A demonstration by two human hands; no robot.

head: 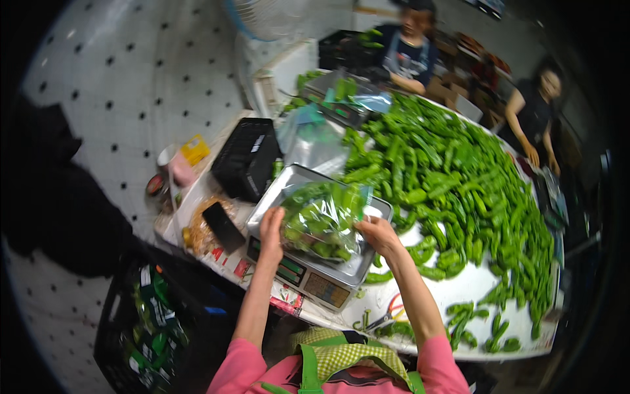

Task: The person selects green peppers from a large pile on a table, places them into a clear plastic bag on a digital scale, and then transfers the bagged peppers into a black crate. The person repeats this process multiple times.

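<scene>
Both my hands hold a clear plastic bag of green peppers [322, 221] over the metal tray [290, 180] of a weighing scale [315, 283]. At the bag's left side is my left hand [272, 231], its fingers closed against the plastic. My right hand [378, 234] pinches the bag's right edge, near its green-printed end. Whether the bag rests on the tray, I cannot tell. Loose green peppers [443, 182] lie in a large heap to the right on the white table [477, 283]. Scissors [386, 317] with red and yellow handles lie near the table's front edge.
A black crate [248, 157], clear plastic bags [315, 147] and a phone [223, 227] lie around the scale. Another scale [339, 106] stands farther back. Two co-workers [411, 54] [534, 108] are across the table. A black crate of packed bags [157, 325] stands at lower left.
</scene>
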